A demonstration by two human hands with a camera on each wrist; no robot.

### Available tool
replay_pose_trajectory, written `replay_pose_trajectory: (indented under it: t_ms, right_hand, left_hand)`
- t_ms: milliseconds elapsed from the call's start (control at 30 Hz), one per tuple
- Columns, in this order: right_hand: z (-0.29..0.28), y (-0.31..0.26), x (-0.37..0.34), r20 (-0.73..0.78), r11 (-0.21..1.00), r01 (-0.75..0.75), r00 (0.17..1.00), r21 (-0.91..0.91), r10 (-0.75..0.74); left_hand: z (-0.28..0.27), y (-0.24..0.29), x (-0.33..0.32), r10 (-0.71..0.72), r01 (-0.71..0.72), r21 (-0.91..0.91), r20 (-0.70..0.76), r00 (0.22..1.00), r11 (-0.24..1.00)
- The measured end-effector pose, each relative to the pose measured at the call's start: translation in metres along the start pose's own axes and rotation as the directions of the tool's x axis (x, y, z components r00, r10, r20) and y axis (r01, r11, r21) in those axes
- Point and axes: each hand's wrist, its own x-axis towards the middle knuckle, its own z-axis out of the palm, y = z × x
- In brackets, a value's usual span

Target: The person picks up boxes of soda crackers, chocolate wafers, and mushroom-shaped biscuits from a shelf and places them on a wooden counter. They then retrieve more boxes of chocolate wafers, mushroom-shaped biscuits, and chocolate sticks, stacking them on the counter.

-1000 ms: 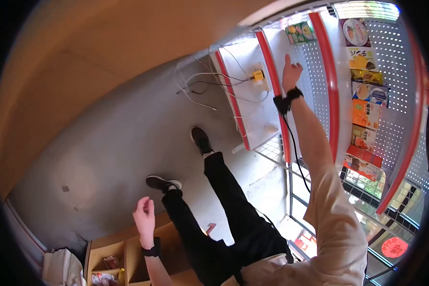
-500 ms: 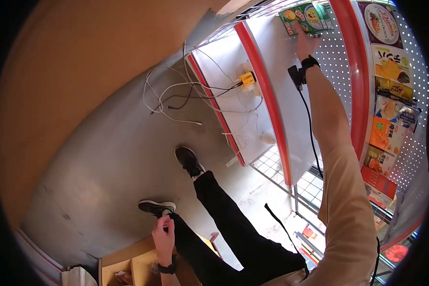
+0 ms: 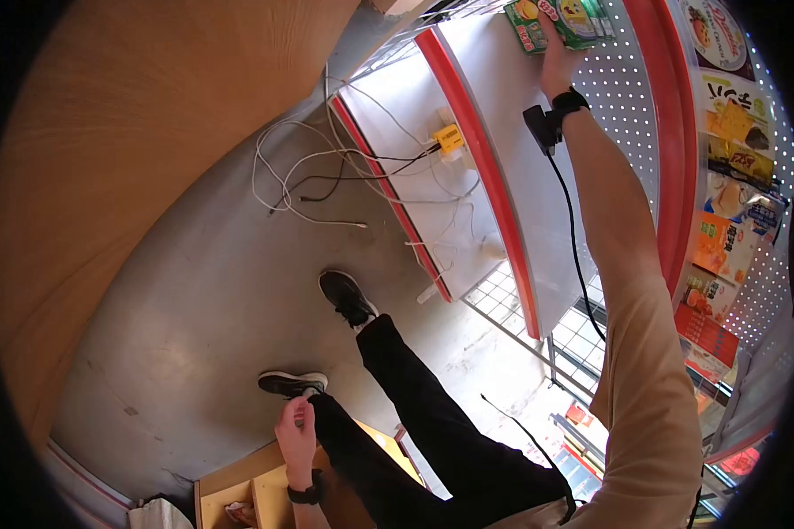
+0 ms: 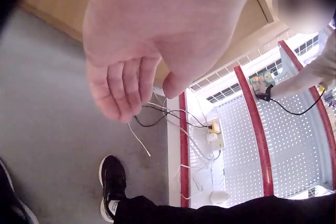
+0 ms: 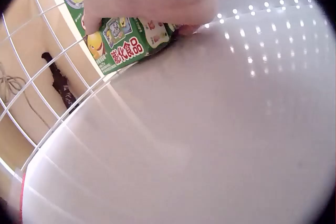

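Note:
My right hand (image 3: 561, 63) is at the far end of a white shelf (image 3: 525, 123), gripping a green snack box (image 3: 529, 33) with cartoon pictures and Chinese lettering. In the right wrist view the thumb lies along the front of the green box, and fingertips (image 5: 188, 29) show at its other end, low near the shelf surface. Part of the box is hidden behind the hand. Far from the shelf, my left hand (image 3: 296, 436) hangs low over the floor with nothing in it. Its fingers are loosely bent in the left wrist view.
Several snack packs, including an orange box (image 3: 723, 245), stand on the neighbouring shelf behind a red edge strip (image 3: 666, 115). White wire mesh (image 5: 50, 69) closes the shelf's end. Loose cables (image 3: 282, 167) run from a yellow plug (image 3: 448, 138) to the floor. A wooden surface (image 3: 150, 115) rises at left.
My right hand has reached along the shelf to the green snack box and taken hold of it. The left hand has swung slightly across and lower. The head view has shifted closer to the shelves.

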Motion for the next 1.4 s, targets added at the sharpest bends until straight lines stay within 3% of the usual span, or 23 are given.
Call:
replay_pose_trajectory:
  t_ms: [200, 500, 567, 600, 667, 700, 733, 767, 800, 900, 933, 967, 1067, 1167, 1233, 1300, 1400]
  right_hand:
    - [-0.003, -0.011, -0.003, 0.065, 0.978, -0.209, 0.976, -0.018, 0.21]
    - [0.029, -0.015, -0.023, -0.175, 0.998, -0.038, 0.983, 0.054, 0.047]
    - [0.059, -0.047, -0.039, -0.371, 0.985, -0.159, 0.921, -0.071, 0.122]
    - [0.058, -0.045, -0.044, -0.371, 0.984, -0.163, 0.92, -0.068, 0.127]
    - [0.052, -0.038, -0.052, -0.194, 0.864, -0.152, 0.979, -0.48, 0.064]
    - [0.035, -0.033, -0.046, -0.193, 0.866, -0.151, 0.979, -0.476, 0.065]
    - [0.006, -0.027, -0.034, -0.115, 0.955, -0.231, 0.97, -0.185, 0.212]
    - [-0.011, -0.024, -0.028, 0.005, 0.939, -0.325, 0.945, 0.115, 0.326]
    - [-0.012, -0.024, -0.027, 0.008, 0.939, -0.323, 0.946, 0.121, 0.324]
    - [-0.014, -0.028, -0.028, -0.049, 0.778, -0.452, 0.852, 0.437, 0.522]
    - [-0.015, -0.031, -0.034, 0.006, 0.731, -0.471, 0.843, 0.494, 0.539]
    - [-0.015, -0.035, -0.039, 0.006, 0.728, -0.465, 0.845, 0.503, 0.535]
    - [-0.009, -0.064, -0.07, 0.169, 0.566, -0.565, 0.781, 0.601, 0.601]
    - [-0.007, -0.094, -0.103, 0.238, 0.571, -0.589, 0.785, 0.572, 0.571]
    - [-0.003, -0.122, -0.127, 0.308, 0.51, -0.606, 0.775, 0.61, 0.552]
    - [0.004, -0.158, -0.156, 0.433, 0.398, -0.686, 0.708, 0.609, 0.559]
    - [0.004, -0.187, -0.207, 0.461, 0.387, -0.764, 0.629, 0.517, 0.626]
  left_hand:
    - [-0.001, -0.01, -0.008, -0.045, 0.045, -0.018, 0.002, 0.999, 0.999]
    - [0.003, -0.028, -0.016, -0.051, 0.051, -0.033, 0.005, 0.999, 0.998]
    - [0.004, -0.031, -0.019, -0.058, 0.058, -0.027, -0.004, 0.998, 0.998]
    - [0.004, -0.03, -0.019, -0.08, 0.08, -0.04, 0.002, 0.997, 0.996]
    - [0.008, -0.034, -0.023, -0.109, 0.109, -0.053, 0.004, 0.994, 0.993]
    - [0.012, -0.038, -0.022, -0.072, 0.072, -0.061, -0.006, 0.997, 0.996]
    - [0.014, -0.04, -0.022, -0.034, 0.033, -0.067, -0.017, 0.999, 0.997]
    - [0.014, -0.039, -0.023, -0.034, 0.033, -0.066, -0.021, 0.999, 0.997]
    - [0.015, -0.037, -0.023, -0.026, 0.025, -0.07, -0.014, 1.0, 0.997]
    - [0.017, -0.03, -0.027, -0.006, 0.005, -0.076, -0.016, 1.0, 0.997]
    - [0.017, -0.028, -0.028, 0.007, -0.008, -0.083, -0.02, 1.0, 0.997]
    - [0.016, -0.025, -0.028, 0.014, -0.016, -0.078, -0.027, 1.0, 0.997]
    - [0.007, -0.017, -0.037, 0.06, -0.062, -0.045, -0.04, 0.997, 0.997]
    - [-0.009, -0.001, -0.049, 0.048, -0.048, -0.003, -0.043, 0.998, 0.999]
    - [-0.022, 0.007, -0.06, 0.061, -0.061, 0.002, -0.064, 0.996, 0.998]
    - [-0.034, 0.007, -0.073, 0.085, -0.085, 0.005, -0.107, 0.991, 0.996]
    - [-0.057, 0.022, -0.096, 0.129, -0.122, 0.054, -0.157, 0.979, 0.991]
